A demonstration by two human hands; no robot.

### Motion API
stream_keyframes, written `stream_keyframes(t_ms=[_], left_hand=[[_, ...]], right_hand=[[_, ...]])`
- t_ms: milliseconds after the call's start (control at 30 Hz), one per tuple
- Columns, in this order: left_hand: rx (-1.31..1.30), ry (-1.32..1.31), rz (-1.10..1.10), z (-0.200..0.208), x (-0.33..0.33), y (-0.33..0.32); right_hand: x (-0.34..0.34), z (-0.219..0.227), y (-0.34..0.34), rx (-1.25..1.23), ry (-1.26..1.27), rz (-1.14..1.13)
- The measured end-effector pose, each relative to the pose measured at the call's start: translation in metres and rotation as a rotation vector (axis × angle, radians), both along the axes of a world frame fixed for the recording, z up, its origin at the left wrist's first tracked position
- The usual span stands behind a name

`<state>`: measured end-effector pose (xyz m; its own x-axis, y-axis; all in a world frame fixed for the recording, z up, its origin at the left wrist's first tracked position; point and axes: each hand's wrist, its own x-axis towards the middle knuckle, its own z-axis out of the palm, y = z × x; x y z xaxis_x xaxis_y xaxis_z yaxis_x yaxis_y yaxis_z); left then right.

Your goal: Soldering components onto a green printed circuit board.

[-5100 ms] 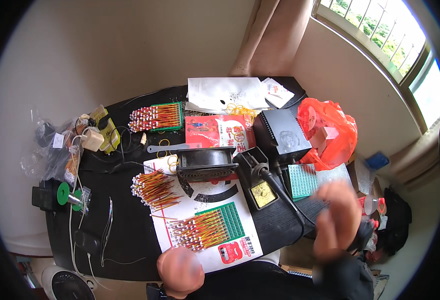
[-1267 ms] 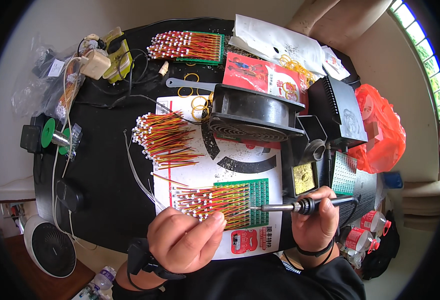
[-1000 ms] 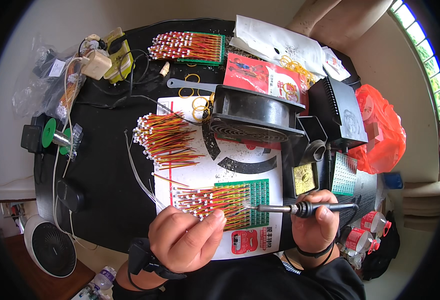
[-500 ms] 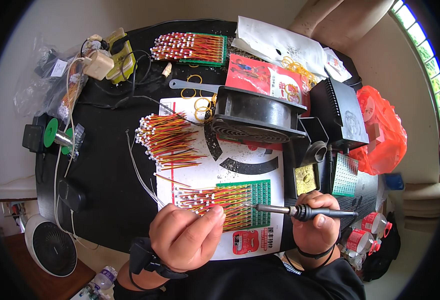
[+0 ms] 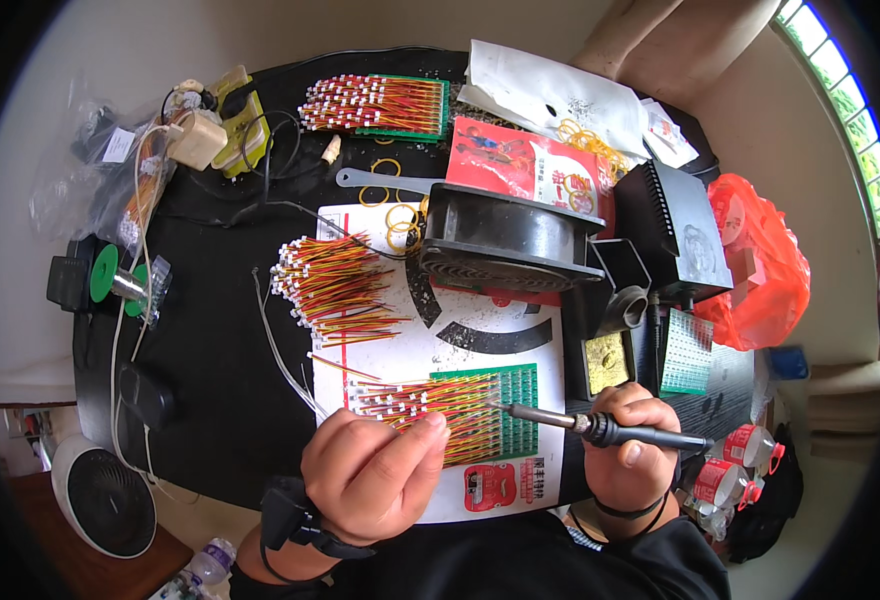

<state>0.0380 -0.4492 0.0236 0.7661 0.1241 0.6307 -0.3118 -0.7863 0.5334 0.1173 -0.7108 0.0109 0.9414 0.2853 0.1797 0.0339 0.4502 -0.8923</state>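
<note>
A green circuit board (image 5: 520,410) lies near me on the white sheet, with rows of red, black and yellow wires (image 5: 465,415) running leftward from it to white plugs. My left hand (image 5: 375,465) is closed in a pinch at the wires, and its fingertips seem to hold one wire; the plug end is hidden by the fingers. My right hand (image 5: 632,445) grips a soldering iron (image 5: 615,430) by its dark handle. The iron's tip points left and meets the wires at the board. Beyond my left hand lies a bundle of loose plugged wires (image 5: 335,285).
A black fan (image 5: 510,235) stands beyond the board. To its right are an iron stand with a yellow sponge (image 5: 607,362), a black box (image 5: 672,225) and a red bag (image 5: 760,260). A solder spool (image 5: 125,283) sits at left; a finished-looking wired board (image 5: 400,105) lies far back.
The view has shifted slightly. The iron's tip stays at the wires, its handle end tilted a little lower; my left hand keeps its pinch.
</note>
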Motion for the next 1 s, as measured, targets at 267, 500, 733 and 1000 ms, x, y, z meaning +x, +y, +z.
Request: stream_keyframes(t_ms=[267,500,733,1000], left_hand=[[0.034,0.109,0.219,0.004,-0.008,0.026],[0.166,0.156,0.461,0.0,-0.017,0.094],[0.234,0.392,0.452,-0.018,-0.016,0.148],[0.436,0.353,0.313,0.014,-0.015,0.088]], right_hand=[[0.013,0.017,-0.015,-0.813,-0.918,-0.699],[0.016,0.022,-0.003,-1.105,-0.858,-0.533],[0.017,0.023,0.001,-1.125,-0.743,-0.515],[0.014,0.015,-0.004,-1.056,-0.83,-0.544]])
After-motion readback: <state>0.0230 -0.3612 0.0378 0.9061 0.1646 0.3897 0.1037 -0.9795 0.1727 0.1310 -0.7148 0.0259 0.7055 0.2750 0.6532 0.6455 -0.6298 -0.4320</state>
